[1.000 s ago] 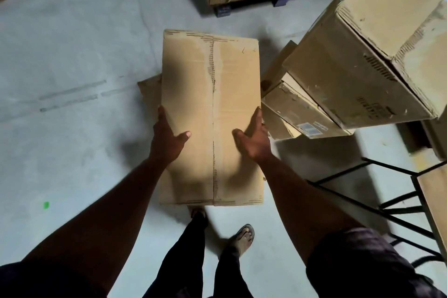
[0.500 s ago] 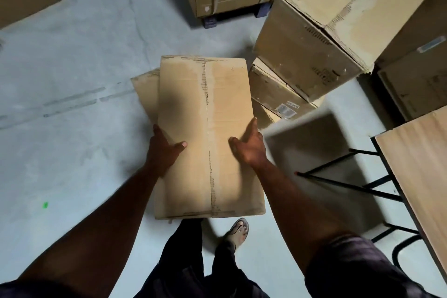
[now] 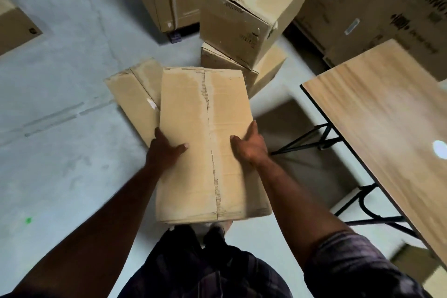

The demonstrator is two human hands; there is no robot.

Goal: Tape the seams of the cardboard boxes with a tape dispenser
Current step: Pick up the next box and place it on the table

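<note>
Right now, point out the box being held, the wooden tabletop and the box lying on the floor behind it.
held box (image 3: 183,109), head view, left flap of its top face.
wooden tabletop (image 3: 387,123), head view, bare middle of the surface.
floor box (image 3: 128,101), head view, its exposed top face.

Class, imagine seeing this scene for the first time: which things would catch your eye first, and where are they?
The long cardboard box in the centre stands out, gripped at its sides by the left hand and right hand. To the right is a pale wooden table on black legs, and behind the held box a tilted box sits atop a lower box.
</note>
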